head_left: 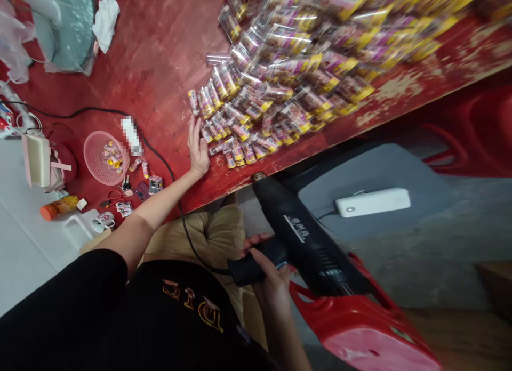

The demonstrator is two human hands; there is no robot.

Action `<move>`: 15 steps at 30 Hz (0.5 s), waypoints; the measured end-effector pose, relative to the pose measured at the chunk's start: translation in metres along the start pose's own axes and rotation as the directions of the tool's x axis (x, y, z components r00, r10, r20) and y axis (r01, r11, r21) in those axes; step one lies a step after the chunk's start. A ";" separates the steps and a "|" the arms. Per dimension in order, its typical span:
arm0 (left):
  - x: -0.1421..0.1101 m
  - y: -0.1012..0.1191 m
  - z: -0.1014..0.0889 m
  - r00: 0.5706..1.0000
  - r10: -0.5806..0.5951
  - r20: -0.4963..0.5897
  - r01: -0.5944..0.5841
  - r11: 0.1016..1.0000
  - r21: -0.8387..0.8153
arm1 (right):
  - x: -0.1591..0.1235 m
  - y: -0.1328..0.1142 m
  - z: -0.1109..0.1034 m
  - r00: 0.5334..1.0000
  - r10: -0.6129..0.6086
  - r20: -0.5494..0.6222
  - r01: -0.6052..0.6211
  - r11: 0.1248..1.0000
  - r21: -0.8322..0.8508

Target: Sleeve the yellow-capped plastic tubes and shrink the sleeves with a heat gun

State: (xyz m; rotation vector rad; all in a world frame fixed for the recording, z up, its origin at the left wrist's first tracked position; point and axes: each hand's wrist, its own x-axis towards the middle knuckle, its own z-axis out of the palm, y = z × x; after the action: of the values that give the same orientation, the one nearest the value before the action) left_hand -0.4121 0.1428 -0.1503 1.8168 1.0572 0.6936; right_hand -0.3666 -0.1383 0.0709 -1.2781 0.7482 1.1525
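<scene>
Tabletop (pixel 160 46), scuffed red, under tubes (pixel 290 67); grey floor (pixel 448 227) below

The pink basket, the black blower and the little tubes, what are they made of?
The pink basket looks like matte plastic, judging by its evenly holed wall. The black blower seems semi-glossy hard plastic, with soft highlights; its browned tip may be metal. The little tubes look like clear, shiny plastic: light glints off them and their contents show through.

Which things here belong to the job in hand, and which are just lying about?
Likely the job: black heat gun, its black cord, yellow-ended tubes, perhaps pink basket.
Seemingly lying about: white mug, orange bottle, crumpled white wad.
</scene>
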 end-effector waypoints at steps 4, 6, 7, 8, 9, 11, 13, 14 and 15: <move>0.002 -0.001 -0.001 1.000 0.003 -0.003 -0.003 1.000 -0.003 | 0.009 0.001 -0.006 0.999 0.028 0.037 -0.029 1.000 0.012; 0.003 -0.001 -0.002 1.000 -0.011 0.002 0.011 1.000 0.014 | 0.014 -0.002 -0.007 0.998 0.043 0.052 -0.045 0.998 0.033; 0.003 0.000 -0.002 1.000 -0.012 0.000 0.012 1.000 0.024 | 0.016 -0.003 -0.008 0.998 0.043 0.054 -0.046 0.998 0.049; 0.004 0.001 -0.003 1.000 -0.008 -0.007 0.008 0.999 0.034 | 0.018 -0.005 -0.009 0.998 0.038 0.053 -0.042 0.997 0.068; 0.004 0.002 -0.003 1.000 -0.001 -0.015 0.002 0.999 0.045 | 0.021 -0.007 -0.010 0.998 0.027 0.049 -0.032 0.996 0.088; 0.005 0.004 -0.004 1.000 0.009 -0.026 -0.008 0.998 0.064 | 0.025 -0.011 -0.012 0.999 -0.006 0.046 0.000 0.994 0.113; 0.007 0.008 -0.005 0.999 0.010 -0.032 -0.008 0.997 0.079 | 0.030 -0.016 -0.015 0.998 -0.042 0.050 0.035 0.991 0.129; 0.008 0.010 -0.005 0.999 0.008 -0.033 -0.005 0.997 0.083 | 0.033 -0.018 -0.017 0.997 -0.052 0.051 0.044 0.989 0.139; 0.009 0.012 -0.006 0.999 0.004 -0.034 -0.001 0.996 0.085 | 0.035 -0.021 -0.018 0.997 -0.057 0.048 0.049 0.987 0.154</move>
State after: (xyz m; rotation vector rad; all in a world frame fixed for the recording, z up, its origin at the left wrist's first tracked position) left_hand -0.4084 0.1501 -0.1369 1.8848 1.1218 0.6927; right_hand -0.3335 -0.1460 0.0417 -1.1292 0.7453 1.0610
